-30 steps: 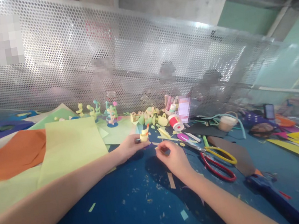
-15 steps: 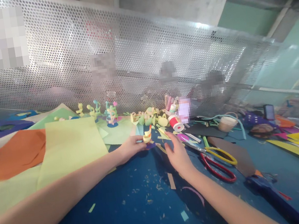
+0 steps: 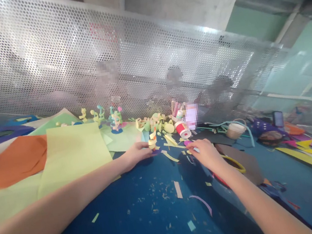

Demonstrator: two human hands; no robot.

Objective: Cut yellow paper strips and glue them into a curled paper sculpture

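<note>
My left hand (image 3: 138, 153) is closed around the side of a small curled figure (image 3: 152, 143) of yellow and orange strips, which stands upright on a purple base (image 3: 157, 152) at table level. My right hand (image 3: 206, 151) is over the scraps to the right, thumb and fingertips pinched together at the edge of a magenta disc (image 3: 187, 142). Whether the disc or something else is between those fingertips is hidden. Beneath my right wrist and forearm lie scissors with yellow and red handles (image 3: 235, 163), mostly covered. Yellow strips (image 3: 171, 139) lie between the hands.
Finished-looking curled figures (image 3: 116, 123) stand at the back left beside yellow sheets (image 3: 76, 152) and an orange sheet (image 3: 12, 160). A red-and-white spool (image 3: 182, 129) and a heap of yellow pieces (image 3: 159, 123) lie behind. A perforated clear screen (image 3: 141, 56) borders the table's far side.
My right hand has moved right, away from the figure, to the magenta disc, and its fingers have closed. The forearm now covers more of the scissors. My left hand stays on the figure.
</note>
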